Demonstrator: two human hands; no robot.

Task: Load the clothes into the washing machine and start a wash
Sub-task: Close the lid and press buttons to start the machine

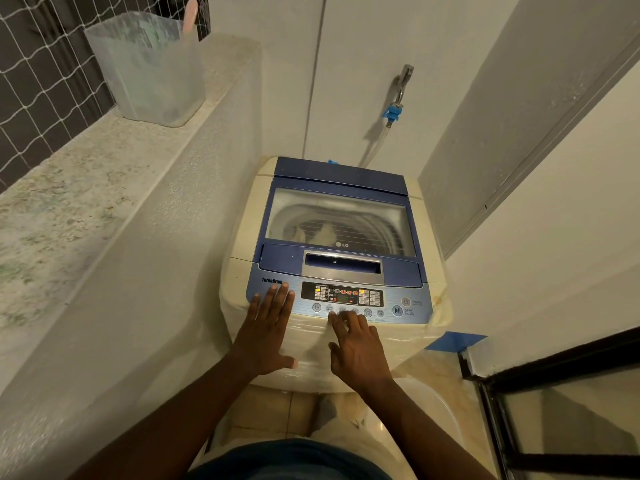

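Clothes (320,233), soft and light, already in drum under shut lid of washing machine (242,237); left hand (268,332) flat, empty at panel's left corner, right hand (356,344) empty, forefinger on stiff front-edge buttons (348,310), light press should do.

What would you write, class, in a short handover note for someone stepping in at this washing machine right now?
Left hand: open, flat on the left of the blue control panel, holding nothing.
Right hand: empty, fingers at the round buttons along the panel's lower row.
Cream and blue top-loading washing machine: clear lid shut, pale clothes visible in the drum, panel lights on.
Done: loading, lid closed, power on.
Left: finish settings, then press the round start/pause button.
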